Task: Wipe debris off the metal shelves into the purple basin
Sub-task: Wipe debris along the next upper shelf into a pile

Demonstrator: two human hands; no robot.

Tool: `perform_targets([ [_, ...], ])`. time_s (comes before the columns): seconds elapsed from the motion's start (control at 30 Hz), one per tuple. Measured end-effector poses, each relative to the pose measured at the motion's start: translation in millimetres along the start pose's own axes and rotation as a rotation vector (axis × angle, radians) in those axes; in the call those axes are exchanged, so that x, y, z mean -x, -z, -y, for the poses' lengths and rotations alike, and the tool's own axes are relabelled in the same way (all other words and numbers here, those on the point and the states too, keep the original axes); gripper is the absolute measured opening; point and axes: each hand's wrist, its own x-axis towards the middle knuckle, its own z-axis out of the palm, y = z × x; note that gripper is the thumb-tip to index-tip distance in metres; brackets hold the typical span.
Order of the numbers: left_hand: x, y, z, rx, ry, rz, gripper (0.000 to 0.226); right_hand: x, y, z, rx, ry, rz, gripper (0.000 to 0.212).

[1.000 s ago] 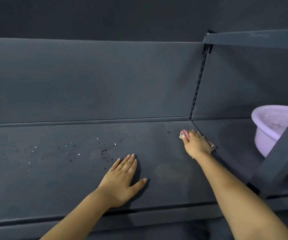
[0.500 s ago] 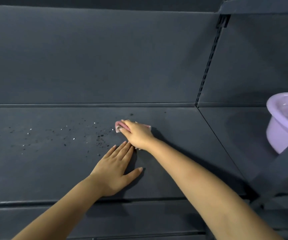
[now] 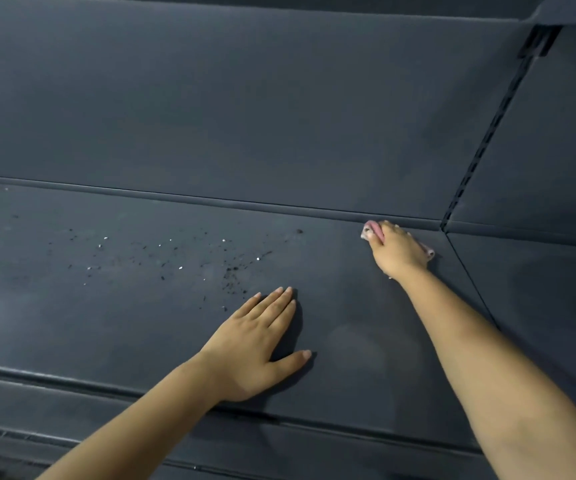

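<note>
The right hand (image 3: 398, 252) gripped a pink cloth (image 3: 371, 232) against the dark grey metal shelf (image 3: 349, 341) at its rear edge. The left hand (image 3: 257, 344) lay open, flat near the front edge. Scattered black and white debris (image 3: 175, 261) lay left of both.

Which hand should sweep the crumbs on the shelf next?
Right, probably. The right hand already presses the pink cloth at the shelf's back edge. The left hand lies flat, empty, beside the debris.

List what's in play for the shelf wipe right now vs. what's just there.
In play:
- pink cloth, under the right hand
- debris, scattered left of the cloth
- shelf
- left hand, flat on the shelf

Just there:
- back panel
- slotted upright

The basin is out of frame.
</note>
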Motion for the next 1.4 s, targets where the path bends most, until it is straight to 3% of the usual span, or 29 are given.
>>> perform_targets([
  [0.43,0.9,-4.6,2.8,0.035,0.005,0.013,0.091,2.2,-48.0,134.5,-0.120,0.423,0.258,0.046],
  [0.57,1.1,-2.4,2.5,0.063,-0.021,0.035,0.094,33.0,-60.4,164.8,-0.323,0.540,0.404,0.029],
  [0.63,1.9,-1.8,2.5,0.081,-0.037,0.020,0.094,41.8,-61.0,169.4,-0.379,0.544,0.434,0.018],
  [0.77,12.5,2.9,3.5,0.158,-0.086,0.008,0.096,49.0,-53.5,168.2,-0.549,0.484,0.468,0.016],
  [0.87,33.7,10.1,16.3,0.176,-0.137,0.005,0.093,52.4,-40.0,150.8,-0.602,0.376,0.319,0.015],
  [0.97,58.6,14.4,51.0,0.092,-0.108,-0.062,0.094,53.5,-25.6,117.6,-0.537,0.109,0.122,0.025],
  [1.07,84.3,11.6,100.8,-0.016,0.047,-0.077,0.113,58.2,-22.2,107.6,-0.312,-0.060,0.103,0.037],
  [1.13,101.7,7.9,129.4,-0.027,0.181,-0.081,0.132,63.4,-26.8,121.8,-0.174,-0.016,0.092,0.041],
  [1.23,118.3,3.4,150.3,-0.001,0.326,-0.094,0.142,78.2,-36.5,159.7,-0.103,0.101,0.125,0.044],
  [1.4,117.1,2.2,149.2,0.008,0.347,-0.111,0.143,106.1,-62.5,219.7,-0.187,0.340,0.249,0.044],
])
